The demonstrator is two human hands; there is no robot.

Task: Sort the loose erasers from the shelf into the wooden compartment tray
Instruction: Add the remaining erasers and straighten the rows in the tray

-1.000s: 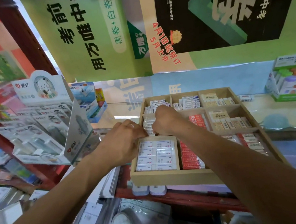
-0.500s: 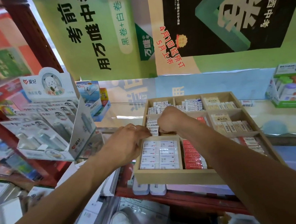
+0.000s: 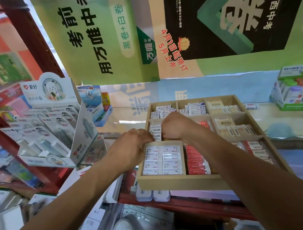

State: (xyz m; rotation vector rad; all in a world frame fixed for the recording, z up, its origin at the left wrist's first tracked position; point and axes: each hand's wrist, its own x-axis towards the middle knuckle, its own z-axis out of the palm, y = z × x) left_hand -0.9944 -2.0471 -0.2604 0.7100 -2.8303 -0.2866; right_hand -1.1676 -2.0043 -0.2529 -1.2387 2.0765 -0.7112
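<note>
A wooden compartment tray sits on the glass shelf, its cells filled with rows of white, red and cream erasers. Both hands are at the middle-left cell, on either side of a row of small white erasers. My left hand has curled fingers at the row's left end. My right hand is fisted at the row's right end. The fingertips of both hands are hidden. A loose eraser lies on the shelf to the right of the tray.
A white cardboard display of blister packs stands close on the left, beside a red shelf post. A green display box is at the right. Two white tins sit under the tray's front edge.
Both hands stay at the same cell and have drawn slightly closer around the row of white erasers. The view has tilted a little.
</note>
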